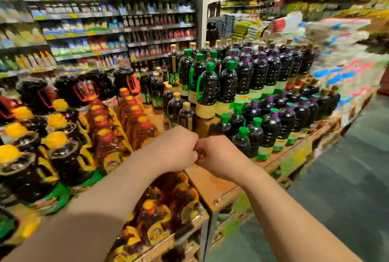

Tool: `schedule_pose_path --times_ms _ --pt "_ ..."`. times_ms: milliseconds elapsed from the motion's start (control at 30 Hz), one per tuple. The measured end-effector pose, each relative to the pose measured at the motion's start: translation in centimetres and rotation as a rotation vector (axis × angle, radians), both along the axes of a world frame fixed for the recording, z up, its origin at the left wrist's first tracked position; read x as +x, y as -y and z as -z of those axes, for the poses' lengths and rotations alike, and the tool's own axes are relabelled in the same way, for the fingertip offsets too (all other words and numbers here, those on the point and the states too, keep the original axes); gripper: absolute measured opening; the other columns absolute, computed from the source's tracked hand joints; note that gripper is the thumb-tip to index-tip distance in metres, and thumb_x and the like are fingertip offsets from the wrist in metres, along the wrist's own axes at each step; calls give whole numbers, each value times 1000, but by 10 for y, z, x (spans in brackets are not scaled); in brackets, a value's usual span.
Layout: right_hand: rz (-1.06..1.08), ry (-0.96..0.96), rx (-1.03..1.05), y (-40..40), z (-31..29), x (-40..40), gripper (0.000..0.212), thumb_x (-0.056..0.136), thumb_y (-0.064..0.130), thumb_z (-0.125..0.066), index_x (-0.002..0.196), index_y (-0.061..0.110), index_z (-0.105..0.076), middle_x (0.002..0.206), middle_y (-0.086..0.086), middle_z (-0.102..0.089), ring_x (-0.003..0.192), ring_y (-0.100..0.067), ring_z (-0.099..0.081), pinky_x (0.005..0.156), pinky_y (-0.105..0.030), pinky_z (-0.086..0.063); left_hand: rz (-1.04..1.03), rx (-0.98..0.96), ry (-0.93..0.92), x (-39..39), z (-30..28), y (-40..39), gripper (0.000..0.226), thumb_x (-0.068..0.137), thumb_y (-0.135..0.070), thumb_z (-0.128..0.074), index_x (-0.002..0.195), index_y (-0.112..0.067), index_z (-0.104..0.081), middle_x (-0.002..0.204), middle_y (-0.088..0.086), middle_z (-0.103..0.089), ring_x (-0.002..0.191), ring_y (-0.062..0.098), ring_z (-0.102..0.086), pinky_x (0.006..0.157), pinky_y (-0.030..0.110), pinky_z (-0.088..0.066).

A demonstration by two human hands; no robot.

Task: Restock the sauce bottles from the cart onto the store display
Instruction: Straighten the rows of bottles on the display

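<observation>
My left hand (174,148) and my right hand (219,156) meet knuckle to knuckle above the near corner of the orange display (210,181). Both have their fingers curled. A small dark thing shows between them, and motion blur hides whether either hand grips it. Just beyond the hands stand dark sauce bottles with green caps (244,141); purple-capped ones (273,123) are to the right and gold-capped ones (185,114) are behind. Below my left forearm, dark bottles with yellow handles (155,215) sit in a lower level with a metal rim (189,228).
Large dark jugs with yellow caps (56,141) and red-orange bottles (105,131) fill the display at left. Stocked store shelves (117,30) run along the back. Stacked wrapped packs (345,68) stand at right. Grey floor (341,177) lies to the right of the display.
</observation>
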State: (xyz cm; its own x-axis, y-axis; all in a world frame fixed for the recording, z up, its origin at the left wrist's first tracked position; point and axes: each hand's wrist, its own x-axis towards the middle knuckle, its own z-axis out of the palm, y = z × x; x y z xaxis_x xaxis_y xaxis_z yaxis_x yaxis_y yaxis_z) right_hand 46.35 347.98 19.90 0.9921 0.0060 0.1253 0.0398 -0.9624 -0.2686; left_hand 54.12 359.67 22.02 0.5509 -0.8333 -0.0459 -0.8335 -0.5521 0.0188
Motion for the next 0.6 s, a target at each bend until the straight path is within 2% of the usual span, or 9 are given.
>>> schedule_pose_path --times_ms 67,100,167,233,267,333,467,600 --pt "15 -31 2 31 7 -17 39 86 17 -52 56 29 -30 55 6 -37 63 -22 -40 59 -31 -30 -6 -10 -21 -16 10 32 14 91 -24 -49 86 -14 -57 73 -4 -50 73 18 -50 67 37 -52" --pt "24 -46 11 44 11 -23 39 85 17 -52 56 29 -31 55 6 -37 62 -22 -40 59 -31 -31 -10 -17 -28 -22 14 45 14 91 -24 -49 84 -14 -57 73 -3 -50 72 18 -50 64 36 -51" --pt "44 -69 31 71 17 -36 26 84 17 -53 60 25 -48 60 0 -50 66 -27 -48 60 -33 -35 -16 -28 -39 -34 22 73 15 90 -25 -50 82 -15 -56 72 -2 -51 72 20 -54 62 37 -51" --pt "67 -64 58 95 24 -45 11 84 17 -55 84 17 -66 82 -10 -66 83 -31 -58 68 -35 -41 -17 -36 -50 -40 28 96 14 89 -27 -51 84 -15 -58 73 -2 -54 74 22 -56 64 39 -52" --pt "76 -61 70 105 26 -48 16 84 17 -56 94 14 -68 91 -12 -68 89 -30 -60 71 -35 -42 -21 -42 -63 -41 31 107 14 87 -27 -53 87 -16 -61 74 -3 -57 76 21 -57 65 39 -53" --pt "84 -57 92 121 35 -49 20 84 16 -57 100 13 -68 97 -13 -69 95 -31 -61 75 -35 -44 -27 -48 -87 -39 36 125 16 84 -27 -57 94 -17 -64 78 -4 -61 78 20 -59 67 39 -55" --pt "114 -73 92 156 50 -39 20 85 17 -59 102 15 -69 101 -10 -69 97 -29 -61 73 -30 -40 -24 -57 -109 -26 40 163 19 79 -20 -58 95 -24 -66 79 -6 -59 82 19 -59 70 37 -55" --pt "141 -69 95 199 55 -21 17 87 17 -59 101 17 -68 99 -7 -68 97 -26 -59 69 -25 -35 -20 -91 -112 -4 45 206 25 84 -16 -57 106 -22 -67 96 0 -66 83 16 -52 70 29 -47"
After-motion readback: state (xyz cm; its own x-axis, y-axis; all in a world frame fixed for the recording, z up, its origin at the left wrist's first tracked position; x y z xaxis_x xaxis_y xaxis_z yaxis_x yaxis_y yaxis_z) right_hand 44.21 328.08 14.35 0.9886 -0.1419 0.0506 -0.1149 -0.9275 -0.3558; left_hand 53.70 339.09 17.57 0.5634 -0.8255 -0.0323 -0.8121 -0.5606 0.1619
